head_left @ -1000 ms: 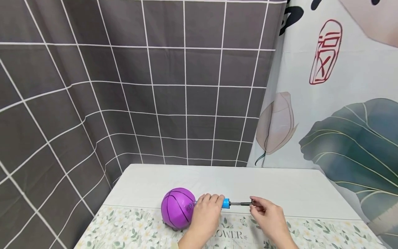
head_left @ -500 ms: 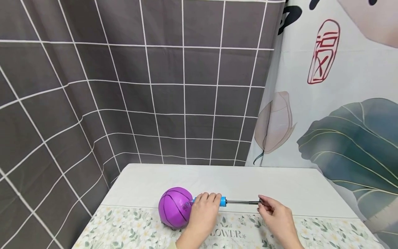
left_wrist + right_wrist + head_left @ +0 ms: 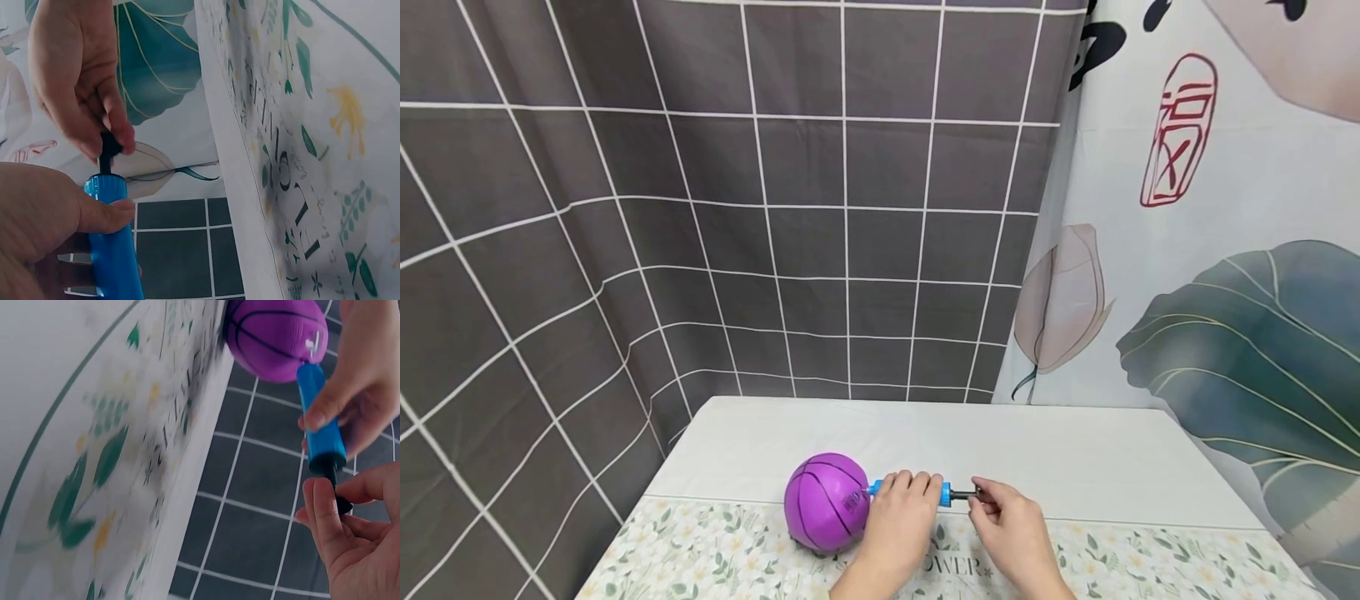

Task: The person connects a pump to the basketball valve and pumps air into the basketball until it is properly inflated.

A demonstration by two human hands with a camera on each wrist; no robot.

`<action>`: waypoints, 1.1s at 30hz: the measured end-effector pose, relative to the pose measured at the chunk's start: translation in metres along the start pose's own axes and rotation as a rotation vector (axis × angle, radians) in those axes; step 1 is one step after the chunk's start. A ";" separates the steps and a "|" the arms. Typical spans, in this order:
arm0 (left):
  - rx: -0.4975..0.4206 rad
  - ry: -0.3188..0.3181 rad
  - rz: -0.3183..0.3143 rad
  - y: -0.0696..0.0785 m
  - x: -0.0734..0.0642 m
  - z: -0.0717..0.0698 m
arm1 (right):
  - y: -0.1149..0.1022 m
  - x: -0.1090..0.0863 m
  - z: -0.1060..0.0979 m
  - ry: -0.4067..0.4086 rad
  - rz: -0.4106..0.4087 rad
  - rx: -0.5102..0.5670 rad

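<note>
A round purple ball (image 3: pixel 823 500), its faintly grained skin crossed by thin black curved lines like those of a basketball, sits on the worktop (image 3: pixel 1060 458) to the left of both hands. A small dark printed mark shows on the side facing the hands. Against that side comes the tip of a slim hand pump, whose smooth, glossy blue barrel (image 3: pixel 322 419) is a straight cylinder ending in a ribbed collar (image 3: pixel 105 185); the join with the ball is too small to make out clearly. The left hand (image 3: pixel 901 529) is wrapped round the barrel, thumb laid along it, fingers curled about the far side. The right hand (image 3: pixel 1018 533) pinches the small black handle (image 3: pixel 344 505) between thumb and fingers, and only a short stretch of dark, slender rod (image 3: pixel 962 495) shows between the barrel and that grip, so the hands are near each other but apart. The worktop is plain, matte white along the back, while its front part carries a floral print (image 3: pixel 722 550) of pale blossoms and green sprigs, with thin grey lettering (image 3: pixel 957 567) partly hidden by the hands. Behind hangs a dark grey cloth (image 3: pixel 880 242), softly rippled so that its white grid bends. Beside it, a white fabric (image 3: pixel 1120 167) bears a broad blue-green leaf (image 3: pixel 1262 333), a pinkish-beige bud (image 3: pixel 1067 292) and a red seal-like mark (image 3: pixel 1180 129).
</note>
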State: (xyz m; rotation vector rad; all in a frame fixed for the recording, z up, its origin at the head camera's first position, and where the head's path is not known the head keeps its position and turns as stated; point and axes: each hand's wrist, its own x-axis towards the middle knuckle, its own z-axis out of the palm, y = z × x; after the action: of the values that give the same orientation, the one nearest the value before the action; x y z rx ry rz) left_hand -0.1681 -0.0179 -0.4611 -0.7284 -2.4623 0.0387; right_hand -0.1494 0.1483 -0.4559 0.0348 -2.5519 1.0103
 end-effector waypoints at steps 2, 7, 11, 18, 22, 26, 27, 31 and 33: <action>-0.003 -0.002 0.009 0.000 0.000 0.000 | -0.003 0.000 0.003 -0.013 0.001 0.001; -0.024 -0.001 0.013 -0.003 -0.001 0.001 | -0.003 0.001 0.001 -0.033 0.027 0.023; -0.073 0.002 0.001 -0.007 0.000 0.000 | 0.004 0.003 -0.008 -0.026 0.051 0.042; -0.083 -0.056 -0.039 -0.012 -0.001 -0.002 | 0.026 0.005 -0.034 -0.004 0.098 0.007; -0.089 -0.074 -0.046 -0.014 -0.001 -0.004 | 0.036 0.006 -0.049 -0.026 0.130 -0.003; -0.104 -0.062 -0.040 -0.014 -0.001 -0.004 | 0.041 0.006 -0.057 -0.051 0.146 0.001; -0.105 -0.059 -0.038 -0.014 -0.001 -0.004 | 0.042 0.005 -0.058 -0.057 0.148 0.007; -0.083 -0.057 -0.032 -0.014 -0.001 -0.003 | 0.041 0.005 -0.053 -0.068 0.150 0.027; -0.067 -0.056 -0.028 -0.014 -0.001 -0.003 | 0.039 0.004 -0.049 -0.065 0.148 0.035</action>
State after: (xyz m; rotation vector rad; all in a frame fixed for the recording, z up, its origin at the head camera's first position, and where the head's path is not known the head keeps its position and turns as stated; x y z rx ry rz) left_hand -0.1723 -0.0305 -0.4570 -0.7307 -2.5370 -0.0344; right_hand -0.1425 0.2106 -0.4474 -0.1155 -2.6277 1.1262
